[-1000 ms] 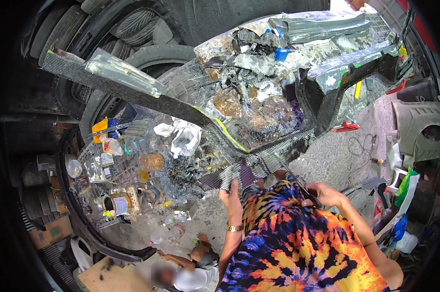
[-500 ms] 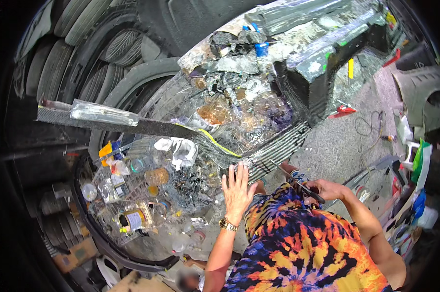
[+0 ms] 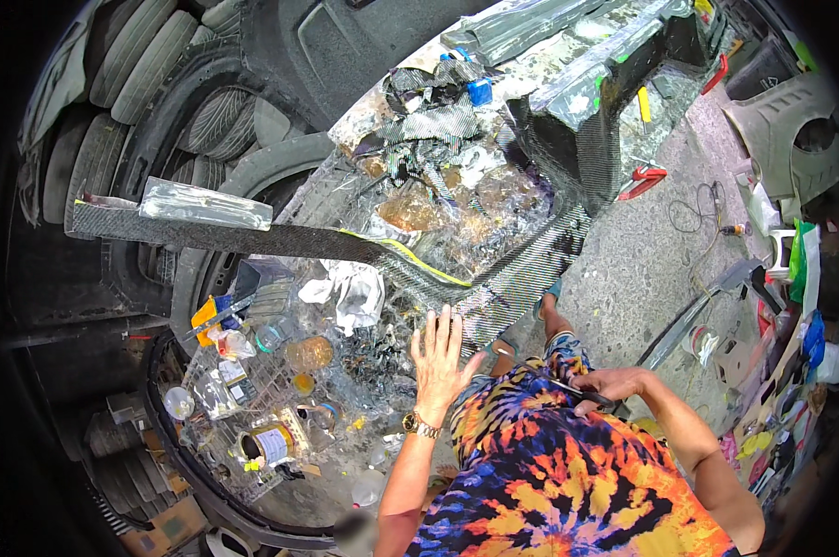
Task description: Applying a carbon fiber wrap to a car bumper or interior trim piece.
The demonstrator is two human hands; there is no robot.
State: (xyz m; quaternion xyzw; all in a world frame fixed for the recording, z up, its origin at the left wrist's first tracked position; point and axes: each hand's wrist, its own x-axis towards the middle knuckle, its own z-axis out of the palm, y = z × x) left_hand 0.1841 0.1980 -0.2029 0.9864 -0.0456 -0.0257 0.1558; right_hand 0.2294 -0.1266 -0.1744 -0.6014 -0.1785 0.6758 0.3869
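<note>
A black woven carbon-fibre piece (image 3: pixel 531 269) bends in a V in front of me, with a yellow line (image 3: pixel 410 255) along part of its inner edge. My left hand (image 3: pixel 441 367), fingers spread, is at the near corner of the V; its fingertips overlap the edge, and whether they press on it I cannot tell. My right hand (image 3: pixel 612 383) is closed round a dark-handled tool (image 3: pixel 598 401) with a long slim blade, held close to my tie-dyed shirt. Its exact kind is unclear. A silvery-grey block (image 3: pixel 206 204) lies on the strip's left arm.
A work table (image 3: pixel 350 139) bears scraps of black woven cloth (image 3: pixel 438 125) and a blue clip (image 3: pixel 480 91). Jars and a labelled can (image 3: pixel 271 444) stand at lower left, beside a white rag (image 3: pixel 354 295). Red-handled clamp (image 3: pixel 642 183) to the right; tyres (image 3: pixel 131 56) at upper left.
The tool in my right hand has dropped away from the carbon-fibre edge and lies lower, against my shirt front. My left hand stays at the corner, and the view has shifted slightly.
</note>
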